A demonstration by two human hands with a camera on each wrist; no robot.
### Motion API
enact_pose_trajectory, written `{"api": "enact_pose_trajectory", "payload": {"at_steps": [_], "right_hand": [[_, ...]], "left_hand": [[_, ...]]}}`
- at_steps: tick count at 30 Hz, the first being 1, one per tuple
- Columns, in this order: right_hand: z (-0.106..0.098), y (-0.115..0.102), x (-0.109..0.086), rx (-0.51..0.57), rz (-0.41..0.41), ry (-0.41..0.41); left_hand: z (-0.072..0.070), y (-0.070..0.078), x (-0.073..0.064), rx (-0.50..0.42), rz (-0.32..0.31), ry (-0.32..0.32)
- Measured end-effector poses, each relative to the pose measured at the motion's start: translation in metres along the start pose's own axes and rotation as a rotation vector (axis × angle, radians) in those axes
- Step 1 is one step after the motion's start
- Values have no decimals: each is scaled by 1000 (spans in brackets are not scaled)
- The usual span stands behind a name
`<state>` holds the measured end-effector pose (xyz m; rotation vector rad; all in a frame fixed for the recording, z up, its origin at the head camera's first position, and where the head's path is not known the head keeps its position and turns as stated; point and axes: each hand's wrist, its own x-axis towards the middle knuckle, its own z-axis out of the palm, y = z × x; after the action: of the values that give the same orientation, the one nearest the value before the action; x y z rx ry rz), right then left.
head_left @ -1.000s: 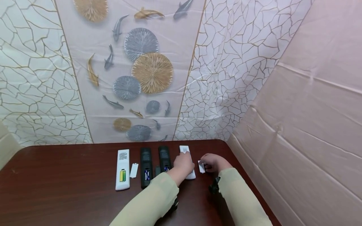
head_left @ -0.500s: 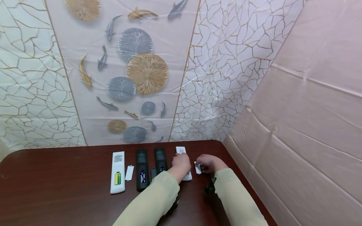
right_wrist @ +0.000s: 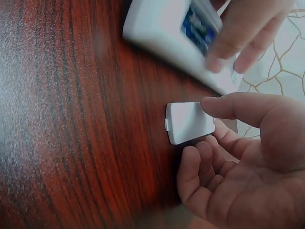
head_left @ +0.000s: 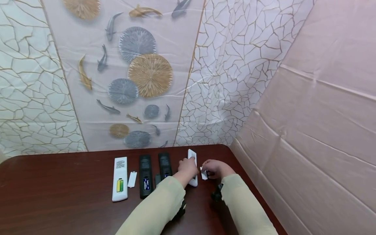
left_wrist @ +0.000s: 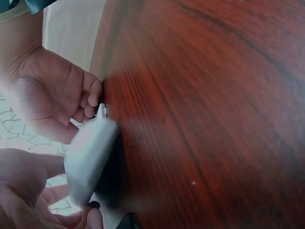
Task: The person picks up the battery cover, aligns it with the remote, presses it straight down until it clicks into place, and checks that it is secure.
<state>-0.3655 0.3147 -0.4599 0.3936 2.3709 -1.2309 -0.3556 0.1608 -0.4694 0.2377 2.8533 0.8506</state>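
Note:
My left hand [head_left: 188, 168] grips a white remote control [head_left: 193, 181] by its sides, and the remote is tilted up on the table. Its battery compartment lies open, with blue batteries [right_wrist: 196, 29] inside. In the left wrist view the remote [left_wrist: 88, 160] is blurred. Just to the right, my right hand [head_left: 215, 168] pinches a small white battery cover [right_wrist: 188, 122] at its far end, thumb on top and fingers curled below. The cover's near end has a small tab. Part of the remote is hidden behind the left hand.
Left of my hands lie a black remote [head_left: 165, 163], a black battery cover [head_left: 157, 180], another black remote [head_left: 145, 173], a white cover [head_left: 132, 179] and a white remote [head_left: 119, 169], with batteries showing. A brown wooden table [head_left: 58, 195] meets fabric-covered walls.
My left hand has tilted the white remote up from lying flat. The right hand stays at the battery cover. The head view has turned slightly right.

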Motion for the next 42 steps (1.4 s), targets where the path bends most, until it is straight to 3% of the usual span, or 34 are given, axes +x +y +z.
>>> {"api": "enact_pose_trajectory", "payload": {"at_steps": [8, 14, 19, 24, 28, 34, 42], "right_hand": [[-1, -3, -1, -23, -13, 8], [-2, -1, -2, -29, 3, -1], [4, -5, 0, -71, -17, 15], [12, -5, 2, -144, -55, 55], [15, -4, 7, -166, -39, 101], [20, -3, 8, -174, -25, 167], [17, -4, 1, -148, -86, 159]], "left_hand": [[-1, -1, 5, -225, -1, 14], [1, 0, 8, -306, -27, 40], [-9, -7, 4, -408, -42, 68], [-26, -14, -6, -519, -47, 88], [-38, -18, -13, -570, -24, 114], [-48, -26, -29, -752, 0, 106], [-70, -32, -58, -893, -3, 85]]}}
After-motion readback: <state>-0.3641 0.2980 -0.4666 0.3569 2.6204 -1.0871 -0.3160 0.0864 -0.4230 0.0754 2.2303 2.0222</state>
